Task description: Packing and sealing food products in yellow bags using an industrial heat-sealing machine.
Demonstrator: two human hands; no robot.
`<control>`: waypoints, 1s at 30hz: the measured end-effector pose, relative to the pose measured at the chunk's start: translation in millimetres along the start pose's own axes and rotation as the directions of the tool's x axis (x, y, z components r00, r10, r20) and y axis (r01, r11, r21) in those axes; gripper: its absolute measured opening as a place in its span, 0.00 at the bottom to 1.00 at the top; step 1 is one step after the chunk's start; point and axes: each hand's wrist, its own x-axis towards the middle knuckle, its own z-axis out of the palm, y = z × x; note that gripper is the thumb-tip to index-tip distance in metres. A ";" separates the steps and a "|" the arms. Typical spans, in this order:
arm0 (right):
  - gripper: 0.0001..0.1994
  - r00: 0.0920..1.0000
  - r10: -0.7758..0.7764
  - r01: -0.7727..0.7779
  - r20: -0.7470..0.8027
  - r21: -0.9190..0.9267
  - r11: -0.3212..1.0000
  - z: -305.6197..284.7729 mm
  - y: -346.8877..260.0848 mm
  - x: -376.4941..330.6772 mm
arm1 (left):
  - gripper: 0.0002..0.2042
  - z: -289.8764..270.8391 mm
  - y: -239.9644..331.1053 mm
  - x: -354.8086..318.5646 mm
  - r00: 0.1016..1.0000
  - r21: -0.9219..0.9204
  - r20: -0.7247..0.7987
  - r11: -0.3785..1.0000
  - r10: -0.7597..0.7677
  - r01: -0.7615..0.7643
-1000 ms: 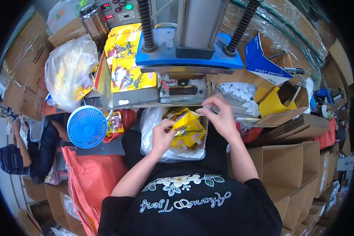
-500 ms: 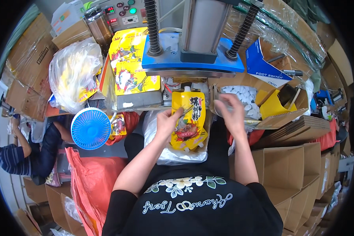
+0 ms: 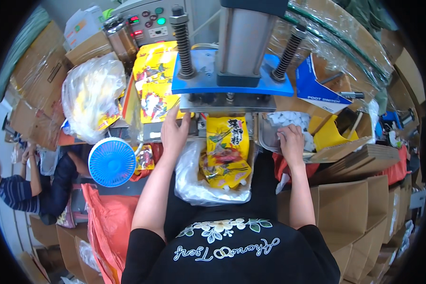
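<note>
My left hand is at the near right edge of a stack of printed yellow pouches, its thumb and fingers apart. My right hand rests over a clear plastic tub of small white plastic pieces. Its fingers are curled down and their tips are hidden. Between my hands, a yellow pouch has its top edge under the lowered metal plate of a blue press. Below it, more yellow pouches lie in a box lined with clear plastic.
A blue fan stands at left, below a plastic bag holding yellow packs. A control panel is behind the press. An open blue-and-white box and flattened cardboard are at right. Another person sits at far left.
The press plate has come down over the pouch's top edge. My left hand has let go of the pouch and moved left to the stack; my right hand has lowered to the tub.
</note>
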 end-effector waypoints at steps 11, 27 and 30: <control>0.11 0.970 0.199 -0.240 0.140 0.675 0.697 -7.2 -9.5 4.2 | 0.08 -50.1 -21.2 -55.0 0.993 0.256 -0.100 0.966 0.068 -0.040; 0.15 0.740 -0.470 -0.202 0.481 0.826 0.527 -32.9 -101.0 17.8 | 0.08 4.4 23.3 -123.7 0.803 -0.345 0.585 0.859 -0.119 0.378; 0.15 0.786 -0.404 -0.189 0.467 0.805 0.563 -38.1 -95.5 20.8 | 0.08 12.2 18.6 -122.1 0.792 -0.411 0.552 0.742 -0.260 0.530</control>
